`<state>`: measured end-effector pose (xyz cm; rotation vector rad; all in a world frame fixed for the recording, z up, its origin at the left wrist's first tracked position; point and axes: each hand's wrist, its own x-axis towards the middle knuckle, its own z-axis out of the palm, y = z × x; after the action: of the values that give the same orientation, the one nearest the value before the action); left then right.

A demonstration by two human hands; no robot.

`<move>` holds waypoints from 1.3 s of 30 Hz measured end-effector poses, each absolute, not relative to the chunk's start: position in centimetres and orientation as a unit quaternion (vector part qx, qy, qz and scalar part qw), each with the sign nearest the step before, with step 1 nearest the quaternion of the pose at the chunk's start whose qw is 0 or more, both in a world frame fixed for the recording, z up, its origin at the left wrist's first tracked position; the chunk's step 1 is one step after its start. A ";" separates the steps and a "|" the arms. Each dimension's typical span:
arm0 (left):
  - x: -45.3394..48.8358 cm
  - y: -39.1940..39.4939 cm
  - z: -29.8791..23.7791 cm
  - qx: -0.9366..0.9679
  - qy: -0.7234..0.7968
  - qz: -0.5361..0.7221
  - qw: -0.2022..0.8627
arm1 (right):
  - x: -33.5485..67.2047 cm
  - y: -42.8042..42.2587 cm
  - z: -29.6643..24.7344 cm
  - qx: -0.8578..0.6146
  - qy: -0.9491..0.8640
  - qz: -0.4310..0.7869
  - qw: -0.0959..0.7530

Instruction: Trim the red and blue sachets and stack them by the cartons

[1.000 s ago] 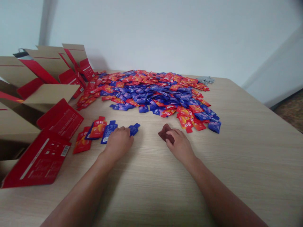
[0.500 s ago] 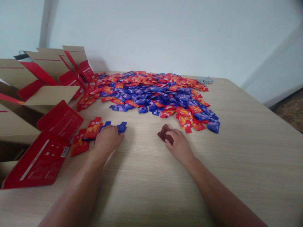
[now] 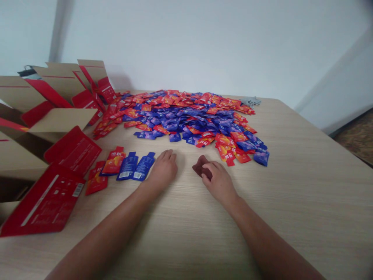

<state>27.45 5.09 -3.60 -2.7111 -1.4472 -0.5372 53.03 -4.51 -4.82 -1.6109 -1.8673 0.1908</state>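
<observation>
My right hand (image 3: 220,181) is closed on a crumpled, dull reddish-brown cloth (image 3: 200,165) lying on the tabletop, its thumb and fingers pinching the near edge. Just right of two blue pouches, my left hand (image 3: 163,168) rests low over the table, fingers stretched forward and nothing visible in them. The blue pouches (image 3: 128,166) lie side by side, barcodes facing up. Left of them, a red-orange pouch (image 3: 113,161) overlaps a blue one, and another red pouch (image 3: 96,181) lies by the carton flap.
A long heap of red and blue pouches (image 3: 180,116) spreads across the back of the table (image 3: 291,186). Several open red-and-brown cartons (image 3: 52,198) stand along the left, flaps sticking out. A grey crumpled cloth (image 3: 251,102) lies at the back right, near the wall.
My left hand has moved right, off the blue pouches, leaving both of them in full view. The right hand stays in place on the brown cloth.
</observation>
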 end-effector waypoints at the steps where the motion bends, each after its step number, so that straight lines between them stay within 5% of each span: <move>1: 28.5 5.8 -4.4 -0.879 -0.435 -0.196 -0.013 | 53.0 -4.5 -4.8 -0.614 -0.714 0.073 0.328; 10: 35.8 12.8 -5.9 -0.884 -0.365 -0.284 -0.070 | 53.1 -4.4 -5.1 -0.609 -0.716 0.071 0.333; 22: 35.3 11.2 -5.5 -0.885 -0.314 -0.320 -0.130 | 53.5 -4.4 -4.9 -0.603 -0.714 0.085 0.346; 33: 30.0 2.7 -3.5 -0.898 -0.341 -0.221 -0.170 | 52.7 -5.9 -2.4 -0.530 -0.671 0.200 0.479; 39: 28.3 -0.6 -2.2 -0.812 -0.379 -0.324 -0.302 | 53.2 -6.2 -2.5 -0.588 -0.557 0.153 0.566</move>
<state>28.29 -0.55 -2.21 -3.2011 -1.4950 -1.2755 53.22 -6.21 -2.53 -1.3816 -1.3106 0.3599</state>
